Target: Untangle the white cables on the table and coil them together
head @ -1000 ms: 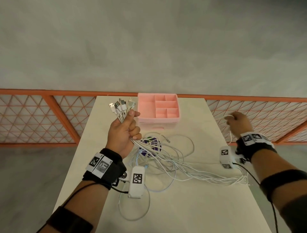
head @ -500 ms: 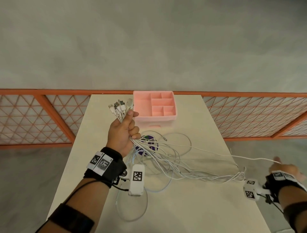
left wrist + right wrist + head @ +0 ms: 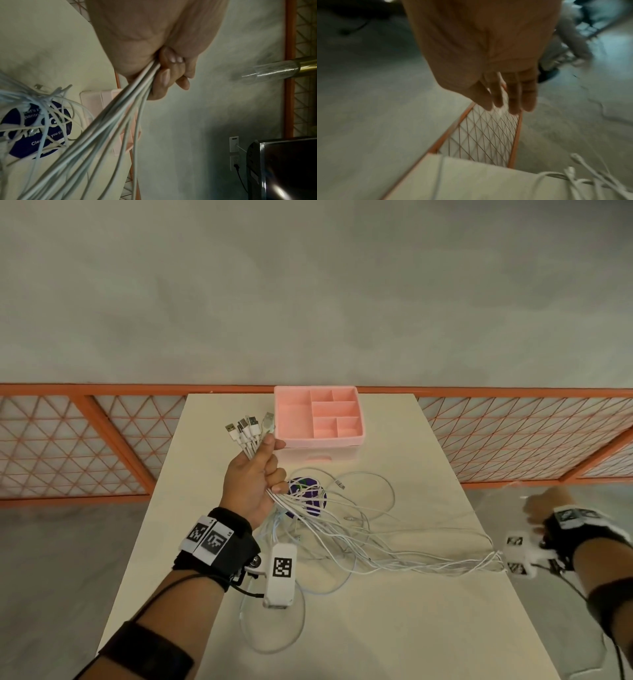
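A: Left hand [image 3: 255,479] fisted round the white cables [image 3: 359,539], plug ends up, likely anchoring the bundle

B: Slack lies tangled mid-table [image 3: 394,628], tails at the right edge. Right hand [image 3: 489,65] off the table, fingers straight, holding nothing

A pink compartmented organizer tray [image 3: 318,416] stands at the far edge of the cream table [image 3: 394,628]. A round purple sticker [image 3: 310,494] lies on the tabletop near it. An orange lattice railing [image 3: 68,440] runs behind the table.
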A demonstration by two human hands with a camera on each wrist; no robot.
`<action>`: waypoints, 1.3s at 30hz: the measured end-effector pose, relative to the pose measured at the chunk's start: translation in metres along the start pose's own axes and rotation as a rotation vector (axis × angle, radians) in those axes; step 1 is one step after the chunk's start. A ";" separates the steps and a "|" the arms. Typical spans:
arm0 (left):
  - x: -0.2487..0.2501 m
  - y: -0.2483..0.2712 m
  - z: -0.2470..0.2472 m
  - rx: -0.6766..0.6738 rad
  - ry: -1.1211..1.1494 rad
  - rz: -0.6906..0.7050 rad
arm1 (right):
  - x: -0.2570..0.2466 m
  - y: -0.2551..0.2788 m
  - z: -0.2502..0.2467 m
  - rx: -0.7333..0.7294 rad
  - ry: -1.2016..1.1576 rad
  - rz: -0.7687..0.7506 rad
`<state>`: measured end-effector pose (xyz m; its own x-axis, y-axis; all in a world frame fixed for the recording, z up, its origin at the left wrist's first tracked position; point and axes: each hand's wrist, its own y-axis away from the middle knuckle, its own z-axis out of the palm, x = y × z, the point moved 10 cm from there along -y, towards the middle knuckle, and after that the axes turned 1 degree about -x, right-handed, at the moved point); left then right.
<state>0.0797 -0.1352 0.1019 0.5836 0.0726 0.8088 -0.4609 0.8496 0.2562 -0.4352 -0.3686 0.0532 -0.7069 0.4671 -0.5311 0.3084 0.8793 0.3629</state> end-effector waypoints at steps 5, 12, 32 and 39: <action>-0.004 0.004 0.019 -0.033 -0.004 -0.018 | -0.091 0.074 0.097 -0.203 -0.084 -0.344; -0.010 0.012 0.047 -0.102 0.116 -0.038 | -0.221 0.313 0.219 -0.769 -0.222 -1.062; -0.052 0.017 -0.002 -0.077 0.114 -0.305 | 0.001 0.046 0.095 0.074 0.909 -0.316; -0.093 0.028 0.003 -0.134 -0.104 -0.324 | 0.046 0.023 0.105 -0.117 0.968 -0.175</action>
<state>0.0103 -0.1194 0.0356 0.6106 -0.2594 0.7483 -0.1678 0.8810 0.4423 -0.3940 -0.3170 -0.0436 -0.9677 0.0085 0.2521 0.1224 0.8897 0.4398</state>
